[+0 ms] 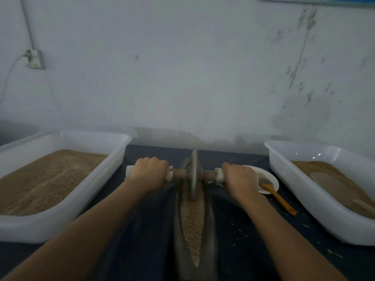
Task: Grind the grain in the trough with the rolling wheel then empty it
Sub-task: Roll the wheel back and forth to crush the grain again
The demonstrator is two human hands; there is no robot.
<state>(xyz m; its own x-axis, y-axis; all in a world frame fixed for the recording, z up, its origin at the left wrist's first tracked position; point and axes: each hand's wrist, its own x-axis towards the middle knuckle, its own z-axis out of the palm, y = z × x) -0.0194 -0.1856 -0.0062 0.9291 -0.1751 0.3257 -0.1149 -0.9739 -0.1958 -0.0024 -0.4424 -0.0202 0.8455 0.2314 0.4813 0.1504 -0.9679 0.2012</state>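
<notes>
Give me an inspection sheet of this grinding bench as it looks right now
Surface: dark cloth, scattered crumbs at right.
Job's things: rolling wheel upright in trough, at its far end; grain fills the groove.
Clutter: left tub and right tub hold brown meal; orange brush lies partly on white plate.
Grips: left hand and right hand each grip an axle end.
Cables: wire runs to wall socket.
Surroundings: stained pale wall.
</notes>
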